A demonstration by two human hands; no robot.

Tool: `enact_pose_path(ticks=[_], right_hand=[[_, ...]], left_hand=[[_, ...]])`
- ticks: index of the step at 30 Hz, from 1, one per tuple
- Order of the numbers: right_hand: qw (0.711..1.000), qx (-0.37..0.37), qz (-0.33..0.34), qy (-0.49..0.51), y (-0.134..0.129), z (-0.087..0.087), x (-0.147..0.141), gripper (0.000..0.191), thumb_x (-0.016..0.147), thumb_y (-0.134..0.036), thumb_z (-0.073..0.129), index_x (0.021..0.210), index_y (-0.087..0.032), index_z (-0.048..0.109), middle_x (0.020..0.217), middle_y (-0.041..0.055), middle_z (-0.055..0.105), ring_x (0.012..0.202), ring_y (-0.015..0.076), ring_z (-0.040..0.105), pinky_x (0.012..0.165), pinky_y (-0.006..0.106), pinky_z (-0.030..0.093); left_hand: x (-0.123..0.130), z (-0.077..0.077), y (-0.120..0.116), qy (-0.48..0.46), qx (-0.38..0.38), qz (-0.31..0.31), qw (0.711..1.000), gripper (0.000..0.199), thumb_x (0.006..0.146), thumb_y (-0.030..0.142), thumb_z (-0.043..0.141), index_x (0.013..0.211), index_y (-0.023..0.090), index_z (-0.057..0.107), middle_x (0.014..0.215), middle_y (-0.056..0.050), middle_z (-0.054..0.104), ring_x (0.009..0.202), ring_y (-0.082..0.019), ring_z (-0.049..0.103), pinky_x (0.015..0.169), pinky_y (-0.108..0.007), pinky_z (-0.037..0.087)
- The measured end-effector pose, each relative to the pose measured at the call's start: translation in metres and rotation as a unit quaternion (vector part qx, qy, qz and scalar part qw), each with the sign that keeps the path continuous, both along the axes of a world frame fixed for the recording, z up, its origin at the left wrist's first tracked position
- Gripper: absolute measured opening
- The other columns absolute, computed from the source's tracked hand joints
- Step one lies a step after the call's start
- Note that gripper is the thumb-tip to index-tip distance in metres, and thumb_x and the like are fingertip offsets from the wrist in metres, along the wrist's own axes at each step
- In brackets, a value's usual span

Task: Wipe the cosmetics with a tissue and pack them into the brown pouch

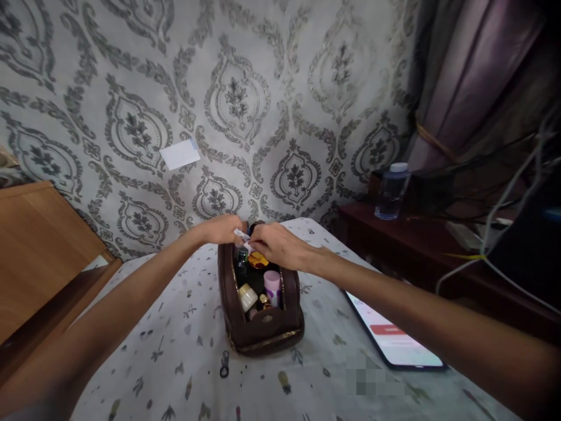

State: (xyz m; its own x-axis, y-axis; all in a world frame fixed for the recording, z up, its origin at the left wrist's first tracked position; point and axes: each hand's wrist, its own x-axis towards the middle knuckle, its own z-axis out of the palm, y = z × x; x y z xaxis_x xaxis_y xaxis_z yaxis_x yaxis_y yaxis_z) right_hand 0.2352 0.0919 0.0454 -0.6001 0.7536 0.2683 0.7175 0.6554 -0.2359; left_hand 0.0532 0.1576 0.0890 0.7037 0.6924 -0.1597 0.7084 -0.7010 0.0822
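A: Quick, where's the bag?
B: The brown bag [263, 338] is sitting mid-scene on the printed sheet [184, 351], its top gaping open.

A: Hands?
B: The left hand [236, 232] is pinching a small white piece [241, 234] over the bag's far end. The right hand [254, 238] is bunching its fingers just to the right — can't tell what they're gripping, if anything.

A: How's the white piece handling?
B: Guessing: it's looking light and thin, probably creasing easily. Ends are offering the best hold.

A: And the bag?
B: Looking soft-sided, likely sagging if one wall is taking the load. With those contents it's probably weighing a bit — both long sides, left and right, are giving the safer grip.

A: Contents?
B: The lilac container [272, 282], near right, is looking smooth, maybe slippery; its upper body is inviting a grip. The pale jar [248, 297], near left, is leaning; possibly glass, so fragile.
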Motion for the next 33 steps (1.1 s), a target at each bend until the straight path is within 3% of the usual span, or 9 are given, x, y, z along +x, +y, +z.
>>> enact_pose_path(ticks=[5, 11, 14, 19, 25, 33], right_hand=[[1.0, -0.001, -0.022, 0.021, -0.002, -0.001, -0.001, 0.028, 0.092, -0.01, 0.046, 0.093, -0.011, 0.073, 0.099, 0.0095, 0.069, 0.087, 0.0134, 0.062, 0.072, 0.02, 0.037], [0.997, -0.015, -0.052, -0.056, 0.006, 0.002, -0.014, 0.026, 0.085, -0.015, 0.06, 0.109, -0.012, 0.07, 0.11, 0.0133, 0.068, 0.098, 0.0207, 0.064, 0.072, 0.022, 0.039], [0.994, -0.018, -0.057, -0.088, 0.013, 0.004, -0.022, 0.027, 0.082, -0.014, 0.062, 0.108, -0.014, 0.07, 0.106, 0.0136, 0.069, 0.092, 0.0201, 0.065, 0.068, 0.022, 0.037], [0.997, -0.02, -0.021, -0.077, 0.027, 0.007, -0.027, 0.02, 0.079, -0.01, 0.06, 0.094, -0.013, 0.073, 0.087, 0.0055, 0.069, 0.079, 0.0114, 0.058, 0.063, 0.019, 0.031], [0.995, -0.035, -0.016, -0.095, 0.038, 0.013, -0.034, 0.015, 0.067, -0.003, 0.065, 0.078, -0.01, 0.072, 0.066, -0.0019, 0.056, 0.067, 0.007, 0.045, 0.058, 0.018, 0.026], [0.993, -0.043, -0.043, -0.105, 0.037, 0.013, -0.037, 0.011, 0.066, -0.008, 0.07, 0.077, -0.011, 0.071, 0.066, -0.0024, 0.056, 0.066, 0.0069, 0.046, 0.059, 0.017, 0.029]], left_hand=[[-0.006, 0.003, -0.008, -0.034, -0.007, 0.002, 0.999, 0.02, 0.076, 0.034, 0.056, 0.072, 0.014, 0.061, 0.06, 0.002, 0.052, 0.06, -0.013, 0.046, 0.057, -0.023, 0.033], [-0.028, 0.001, -0.02, -0.146, 0.054, 0.066, 0.986, 0.027, 0.082, 0.035, 0.046, 0.082, 0.014, 0.062, 0.076, -0.002, 0.061, 0.074, -0.017, 0.053, 0.066, -0.025, 0.038], [-0.038, -0.011, -0.025, -0.176, 0.068, 0.094, 0.978, 0.027, 0.082, 0.036, 0.047, 0.082, 0.014, 0.063, 0.076, -0.002, 0.062, 0.076, -0.018, 0.054, 0.068, -0.026, 0.038], [-0.047, -0.033, -0.033, -0.227, 0.057, 0.12, 0.965, 0.031, 0.084, 0.038, 0.047, 0.091, 0.014, 0.066, 0.082, -0.003, 0.066, 0.077, -0.018, 0.056, 0.072, -0.027, 0.041], [-0.049, -0.043, -0.031, -0.24, 0.055, 0.125, 0.961, 0.034, 0.084, 0.041, 0.047, 0.092, 0.014, 0.066, 0.09, -0.004, 0.068, 0.081, -0.02, 0.059, 0.075, -0.028, 0.043], [-0.054, -0.057, -0.029, -0.309, 0.051, 0.121, 0.942, 0.033, 0.083, 0.041, 0.048, 0.087, 0.015, 0.067, 0.083, -0.003, 0.066, 0.08, -0.02, 0.058, 0.076, -0.029, 0.045]])
